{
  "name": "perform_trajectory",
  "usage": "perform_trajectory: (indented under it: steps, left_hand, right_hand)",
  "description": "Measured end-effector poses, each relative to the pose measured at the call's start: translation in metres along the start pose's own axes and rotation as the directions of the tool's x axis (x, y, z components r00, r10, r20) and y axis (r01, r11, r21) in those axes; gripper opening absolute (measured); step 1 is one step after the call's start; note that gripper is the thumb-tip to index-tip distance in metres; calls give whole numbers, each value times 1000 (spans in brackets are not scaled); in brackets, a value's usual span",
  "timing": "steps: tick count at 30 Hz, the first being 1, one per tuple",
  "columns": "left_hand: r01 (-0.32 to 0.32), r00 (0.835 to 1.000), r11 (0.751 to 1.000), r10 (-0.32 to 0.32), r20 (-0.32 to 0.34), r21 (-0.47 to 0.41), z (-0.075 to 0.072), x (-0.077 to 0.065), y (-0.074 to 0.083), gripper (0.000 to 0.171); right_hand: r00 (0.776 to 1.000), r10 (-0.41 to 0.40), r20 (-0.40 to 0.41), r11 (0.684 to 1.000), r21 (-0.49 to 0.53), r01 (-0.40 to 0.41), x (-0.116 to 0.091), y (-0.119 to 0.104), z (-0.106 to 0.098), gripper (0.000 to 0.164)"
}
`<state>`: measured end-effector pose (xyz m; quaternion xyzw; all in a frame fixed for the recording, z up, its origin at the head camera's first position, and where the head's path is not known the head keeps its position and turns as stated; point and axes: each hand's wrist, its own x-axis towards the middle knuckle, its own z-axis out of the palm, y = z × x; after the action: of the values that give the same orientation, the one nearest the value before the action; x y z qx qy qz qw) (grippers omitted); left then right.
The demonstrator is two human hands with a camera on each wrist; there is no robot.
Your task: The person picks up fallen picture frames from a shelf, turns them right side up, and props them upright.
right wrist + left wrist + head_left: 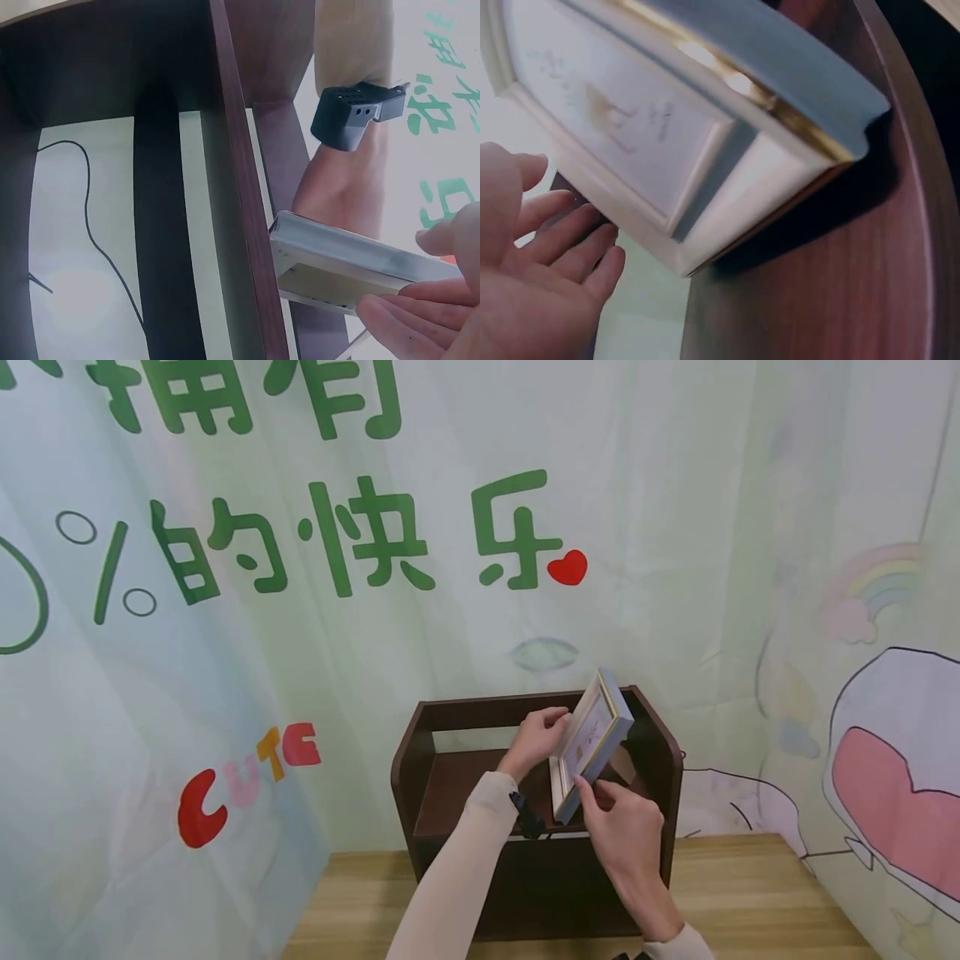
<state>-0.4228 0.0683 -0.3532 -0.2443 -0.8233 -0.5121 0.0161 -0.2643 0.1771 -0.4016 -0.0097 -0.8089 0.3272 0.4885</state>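
A picture frame (590,735) with a pale blue-grey outer edge, a thin gold line and a cream inner border leans at a slant over the top board of a dark brown shelf unit (468,785). My right hand (622,827) pinches its near side edge, thumb in front and fingers behind. At the far left edge of the frame is my left hand (536,739), its fingers loosely bent with the tips right by the border. In the left wrist view, the left hand (551,262) shows its palm, and the frame's lower corner is close over the brown board.
The shelf unit has raised sides and a back rail (498,703). It stands on a wood-grain table (750,877) against a printed curtain (675,527). A thin black cable (88,202) shows through the unit's lower opening in the right wrist view.
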Motion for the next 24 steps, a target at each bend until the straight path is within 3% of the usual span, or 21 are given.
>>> perform_trajectory:
  steps: [9,24]
  left_hand:
    - [10,1000,998,-10,-3,-56,8,1,-4,41]
    - [42,999,999,-43,-31,-31,-2,-8,-11,40]
  right_hand:
    - [1000,-4,-4,1000,11,4,3,-2,2,23]
    - [998,60,29,998,6,-60,12,12,-9,24]
